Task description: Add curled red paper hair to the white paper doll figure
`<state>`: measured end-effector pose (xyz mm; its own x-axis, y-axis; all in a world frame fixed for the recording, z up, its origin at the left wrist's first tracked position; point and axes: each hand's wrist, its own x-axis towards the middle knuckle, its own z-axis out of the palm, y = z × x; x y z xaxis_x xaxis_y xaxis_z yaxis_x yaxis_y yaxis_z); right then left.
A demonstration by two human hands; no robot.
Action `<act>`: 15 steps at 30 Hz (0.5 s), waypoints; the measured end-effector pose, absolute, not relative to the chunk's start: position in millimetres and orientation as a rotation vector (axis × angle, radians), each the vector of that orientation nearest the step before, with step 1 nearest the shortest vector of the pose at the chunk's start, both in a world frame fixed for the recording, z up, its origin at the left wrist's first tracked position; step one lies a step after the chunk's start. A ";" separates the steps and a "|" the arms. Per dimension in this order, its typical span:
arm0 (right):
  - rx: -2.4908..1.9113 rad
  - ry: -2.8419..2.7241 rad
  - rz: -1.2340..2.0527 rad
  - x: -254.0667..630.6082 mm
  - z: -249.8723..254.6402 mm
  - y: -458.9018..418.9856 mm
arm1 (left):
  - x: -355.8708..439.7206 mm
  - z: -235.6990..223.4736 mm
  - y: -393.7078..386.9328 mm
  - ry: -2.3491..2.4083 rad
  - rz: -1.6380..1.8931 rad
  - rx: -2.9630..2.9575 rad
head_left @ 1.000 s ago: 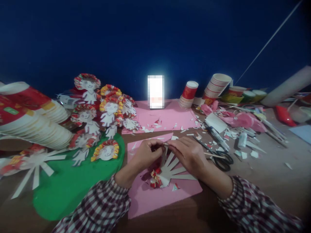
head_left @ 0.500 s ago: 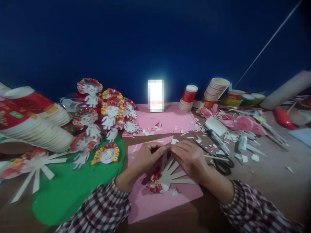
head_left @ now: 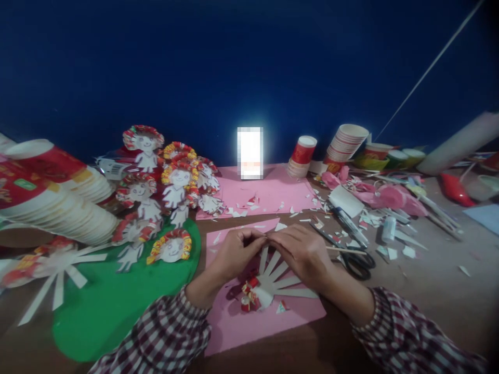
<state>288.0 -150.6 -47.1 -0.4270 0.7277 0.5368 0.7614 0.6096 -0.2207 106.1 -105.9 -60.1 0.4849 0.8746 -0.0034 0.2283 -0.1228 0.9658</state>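
Observation:
A cut paper cup lies over the pink sheet, its white strips fanned out and red-and-yellow rolled strips at its lower left. My left hand is closed, thumb and forefinger pinching at the tip of one raised strip. My right hand meets it there with fingers bent together, closed around the same spot. From behind the right hand a thin wooden stick juts out to the right. Its other end is hidden by the fingers.
Several paper dolls with curled rims stand at left by a green mat. Stacked cups lean at far left. Right of my hands are black scissors, a marker, a small white tube and paper scraps.
My two hands have shifted slightly at the strip tip, staying together. The cut cup has turned and moved a little on the pink sheet, showing more of its strips.

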 end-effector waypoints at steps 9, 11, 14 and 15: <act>-1.236 -2.216 0.016 287.4 -49.4 -151.2 | 109.7 -54.6 -109.7 1.021 0.788 1.699; -1.224 -2.210 0.008 287.4 -48.9 -150.9 | 109.7 -53.6 -110.2 1.028 0.786 1.697; -1.226 -2.201 -0.013 287.0 -46.6 -150.2 | 110.5 -52.9 -110.7 1.024 0.792 1.680; -1.232 -2.196 -0.020 286.7 -45.8 -150.0 | 110.9 -53.0 -110.8 1.020 0.790 1.674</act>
<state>286.7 -150.0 -45.8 -0.3779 0.7685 0.5163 0.7777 0.5661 -0.2733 110.9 -110.8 -53.0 0.4350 0.8997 0.0358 0.2593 -0.1632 0.9519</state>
